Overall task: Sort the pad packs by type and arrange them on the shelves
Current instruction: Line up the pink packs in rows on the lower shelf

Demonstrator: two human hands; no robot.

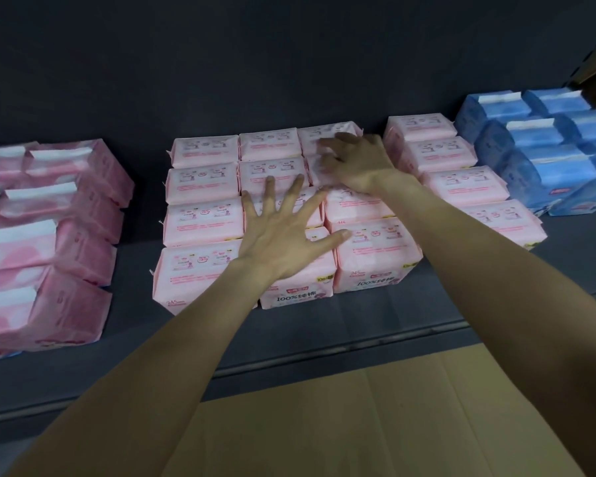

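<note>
Pale pink soft plastic pad packs [200, 215] sit in block on dark shelf [375, 315], rows running front to back. Your left hand [286, 232] flat, fingers spread, on middle column; your right hand [355, 163] further back, fingers loosely bent, grasping nothing, nearer rear packs.

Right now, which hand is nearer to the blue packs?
Right. The right hand rests on the light pink packs, nearer to the blue packs; the left hand lies further left.
</note>
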